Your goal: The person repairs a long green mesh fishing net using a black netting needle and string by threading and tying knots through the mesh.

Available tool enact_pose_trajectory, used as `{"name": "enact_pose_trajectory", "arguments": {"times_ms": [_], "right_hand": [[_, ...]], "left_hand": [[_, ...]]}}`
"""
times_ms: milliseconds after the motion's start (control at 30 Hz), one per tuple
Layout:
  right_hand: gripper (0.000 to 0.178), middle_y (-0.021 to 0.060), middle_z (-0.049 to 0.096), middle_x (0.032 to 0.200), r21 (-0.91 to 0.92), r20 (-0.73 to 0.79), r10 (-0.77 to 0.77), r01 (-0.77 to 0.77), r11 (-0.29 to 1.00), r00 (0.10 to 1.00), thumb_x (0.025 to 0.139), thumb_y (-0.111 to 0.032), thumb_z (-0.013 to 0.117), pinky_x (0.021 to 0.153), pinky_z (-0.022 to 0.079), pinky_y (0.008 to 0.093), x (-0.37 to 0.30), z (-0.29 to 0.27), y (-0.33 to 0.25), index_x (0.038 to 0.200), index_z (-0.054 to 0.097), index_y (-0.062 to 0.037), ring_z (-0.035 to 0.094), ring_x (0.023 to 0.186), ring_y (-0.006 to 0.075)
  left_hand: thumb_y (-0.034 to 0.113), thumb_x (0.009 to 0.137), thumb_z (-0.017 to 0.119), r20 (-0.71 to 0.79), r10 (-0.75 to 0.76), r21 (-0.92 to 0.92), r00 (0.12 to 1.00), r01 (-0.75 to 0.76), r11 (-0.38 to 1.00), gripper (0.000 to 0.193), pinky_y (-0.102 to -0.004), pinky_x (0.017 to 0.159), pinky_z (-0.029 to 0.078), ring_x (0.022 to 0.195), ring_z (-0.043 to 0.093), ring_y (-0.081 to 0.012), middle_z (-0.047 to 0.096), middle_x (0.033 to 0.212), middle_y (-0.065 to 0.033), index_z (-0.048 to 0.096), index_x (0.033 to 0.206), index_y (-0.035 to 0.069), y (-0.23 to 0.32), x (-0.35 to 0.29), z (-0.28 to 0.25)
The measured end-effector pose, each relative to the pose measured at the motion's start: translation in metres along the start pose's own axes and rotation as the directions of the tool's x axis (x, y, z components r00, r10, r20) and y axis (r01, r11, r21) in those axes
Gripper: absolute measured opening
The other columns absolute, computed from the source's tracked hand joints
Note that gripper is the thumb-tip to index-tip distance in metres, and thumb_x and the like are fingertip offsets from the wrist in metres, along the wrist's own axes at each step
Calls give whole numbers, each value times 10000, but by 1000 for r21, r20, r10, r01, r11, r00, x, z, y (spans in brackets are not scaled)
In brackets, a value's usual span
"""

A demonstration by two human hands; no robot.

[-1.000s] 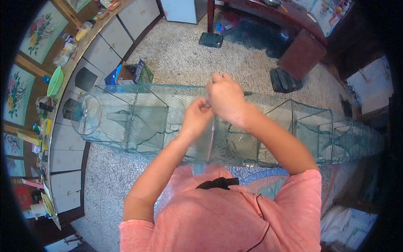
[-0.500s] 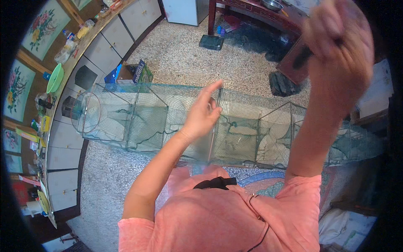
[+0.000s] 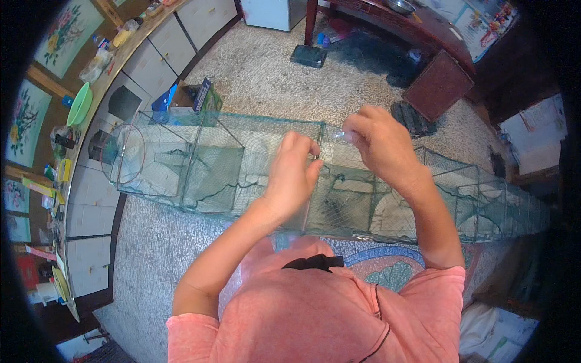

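Note:
A long green mesh fish trap point(image 3: 221, 181) with square metal frames stretches across in front of me from left to right. A round hoop point(image 3: 144, 154) shapes its left end. My left hand point(image 3: 293, 172) is closed at one upright frame in the middle, thumb and fingers pinching the net and rod there. Just right of it, my right hand point(image 3: 382, 145) is raised over the mesh, its fingers pressed together. A small pale, shiny bit shows at those fingertips, too small to name. Dark cord runs along the mesh.
A curved counter with white cupboards point(image 3: 151, 66) runs along the left, holding a green basin point(image 3: 80, 104). An open carton point(image 3: 192, 97) sits behind the trap. Farther back are a black flat object point(image 3: 308, 55), a dark red table point(image 3: 417, 33) and a leaning brown board point(image 3: 439, 86).
My right hand has come down from high at the upper right to beside my left hand. The left hand has shifted slightly, its index finger now curled in instead of stretched out.

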State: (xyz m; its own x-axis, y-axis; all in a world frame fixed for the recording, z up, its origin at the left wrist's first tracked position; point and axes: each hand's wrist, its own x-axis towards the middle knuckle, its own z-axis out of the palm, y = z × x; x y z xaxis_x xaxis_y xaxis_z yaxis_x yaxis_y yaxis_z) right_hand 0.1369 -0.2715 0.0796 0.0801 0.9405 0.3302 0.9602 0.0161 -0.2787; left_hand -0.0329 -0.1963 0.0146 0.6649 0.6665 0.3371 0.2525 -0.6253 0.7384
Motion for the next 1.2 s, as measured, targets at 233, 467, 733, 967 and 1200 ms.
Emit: {"name": "enact_pose_trajectory", "arguments": {"times_ms": [233,467,733,967,1200], "right_hand": [[74,102,546,772,-96,41,-43,47,994,998,690,-9,573,688,466,399,-3,33,6,731,604,-61,543,820,305],[27,122,549,818,299,-123,67,-27,954,990,701,-22,596,716,441,410,-1,56,1,721,582,-34,530,828,328],[88,133,574,859,92,76,46,-53,994,996,710,-98,628,768,426,403,19,75,-26,768,625,-32,537,852,331],[118,133,614,894,50,-23,-93,94,994,995,751,-172,599,754,449,419,60,84,-56,768,613,-56,558,893,312],[135,110,608,747,440,-595,20,305,845,804,923,-163,498,574,482,342,99,-38,-39,883,561,-51,549,528,197]], "left_hand": [[92,756,722,20,-216,-167,976,217,962,347,-265,662,462,706,504,-131,513,879,-68,583,1061,4,-17,-5,10],[138,779,734,287,-533,-377,796,605,701,397,-219,685,455,764,508,-71,557,909,-22,580,1117,-2,-28,-3,11],[44,801,655,343,-496,-473,798,603,642,266,-201,669,442,782,535,-60,601,911,-5,575,1051,5,-40,-5,15],[64,766,669,252,-375,-422,892,450,787,397,-291,744,475,849,597,-155,612,973,-106,507,1117,-28,-42,-5,14],[79,729,712,27,-277,-380,961,266,886,673,-322,763,468,751,552,-172,507,1075,-150,336,1280,-9,-35,-9,21]]}}
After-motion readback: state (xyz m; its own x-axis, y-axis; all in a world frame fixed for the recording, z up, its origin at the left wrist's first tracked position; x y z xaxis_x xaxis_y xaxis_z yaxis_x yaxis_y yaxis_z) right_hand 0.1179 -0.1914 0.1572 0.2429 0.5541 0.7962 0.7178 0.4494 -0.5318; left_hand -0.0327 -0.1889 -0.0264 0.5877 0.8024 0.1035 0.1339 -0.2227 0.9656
